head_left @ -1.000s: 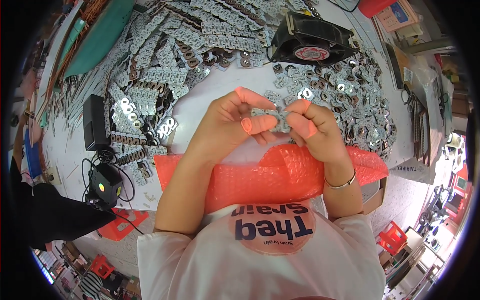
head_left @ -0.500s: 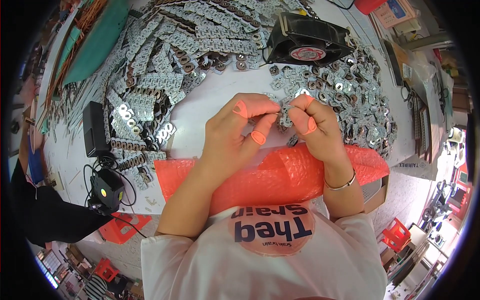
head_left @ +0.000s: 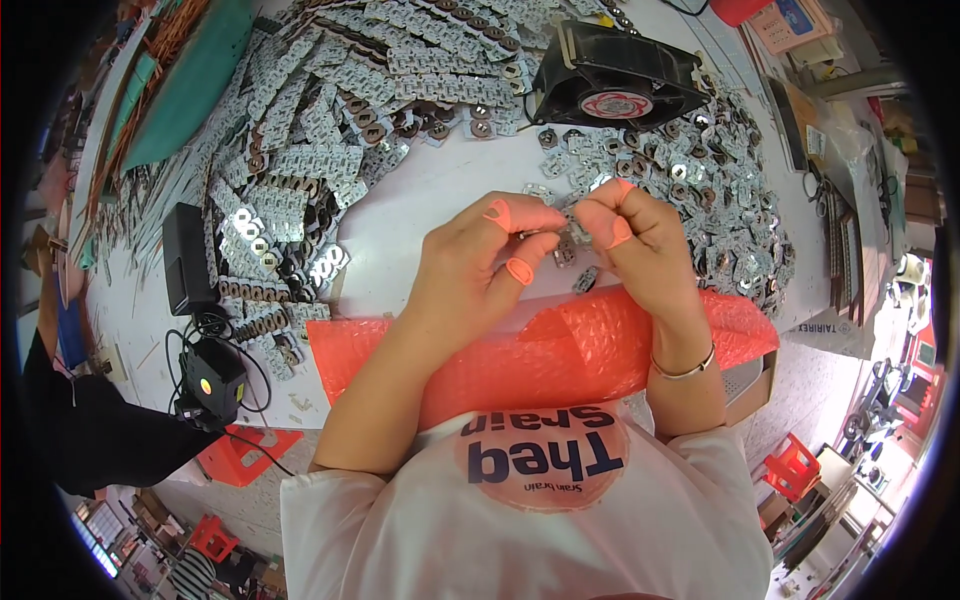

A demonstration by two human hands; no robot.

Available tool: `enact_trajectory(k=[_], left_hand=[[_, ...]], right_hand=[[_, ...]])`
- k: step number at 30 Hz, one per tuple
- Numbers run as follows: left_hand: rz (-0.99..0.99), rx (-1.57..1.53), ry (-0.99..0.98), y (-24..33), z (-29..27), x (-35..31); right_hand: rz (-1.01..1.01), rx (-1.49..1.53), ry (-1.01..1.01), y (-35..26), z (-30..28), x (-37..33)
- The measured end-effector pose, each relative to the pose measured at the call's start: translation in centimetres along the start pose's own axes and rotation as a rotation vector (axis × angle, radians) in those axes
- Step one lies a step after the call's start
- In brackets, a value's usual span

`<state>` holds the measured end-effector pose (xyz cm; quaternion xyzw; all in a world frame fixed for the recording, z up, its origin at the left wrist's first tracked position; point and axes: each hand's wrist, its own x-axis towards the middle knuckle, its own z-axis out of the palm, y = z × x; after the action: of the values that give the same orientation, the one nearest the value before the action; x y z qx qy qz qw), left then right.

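My left hand (head_left: pixel 465 255), with pink finger cots on the thumb and forefinger, is closed in a pinch; a thin dark bit shows between the fingertips, too small to name. Facing it, my right hand (head_left: pixel 650 245) also wears pink cots and pinches with curled fingers; what it holds is mostly hidden. The fingertips nearly meet above the white table (head_left: pixel 430 210). Just below them lie small silvery metal pieces with round dark centres, one piece (head_left: pixel 586 280) beside the right hand. A heap of loose pieces (head_left: pixel 745 255) spreads to the right of that hand.
Strips of joined pieces (head_left: pixel 315 160) cover the table's left and back. A black fan (head_left: pixel 620 80) stands at the back. Red bubble wrap (head_left: pixel 560 350) lies along the near edge. A black adapter with cables (head_left: pixel 212 375) sits left; a person's dark sleeve (head_left: pixel 110 425) reaches in there.
Both hands have shifted slightly to the right, still pinching close together. Small metal pieces below the fingertips now show more plainly.
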<state>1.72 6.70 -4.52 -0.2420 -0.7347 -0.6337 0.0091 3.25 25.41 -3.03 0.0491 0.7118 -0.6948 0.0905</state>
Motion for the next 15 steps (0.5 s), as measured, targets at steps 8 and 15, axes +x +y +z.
enact_trajectory(k=[8, 15], left_hand=[[-0.271, -0.393, 0.024, -0.1, -0.3, 0.0], [-0.45, -0.525, 0.03, 0.5, -0.3, 0.2]], right_hand=[[-0.049, -0.29, 0.004, -1.0, -0.9, 0.0], [0.014, -0.145, -0.18, -0.8, -0.8, -0.1]])
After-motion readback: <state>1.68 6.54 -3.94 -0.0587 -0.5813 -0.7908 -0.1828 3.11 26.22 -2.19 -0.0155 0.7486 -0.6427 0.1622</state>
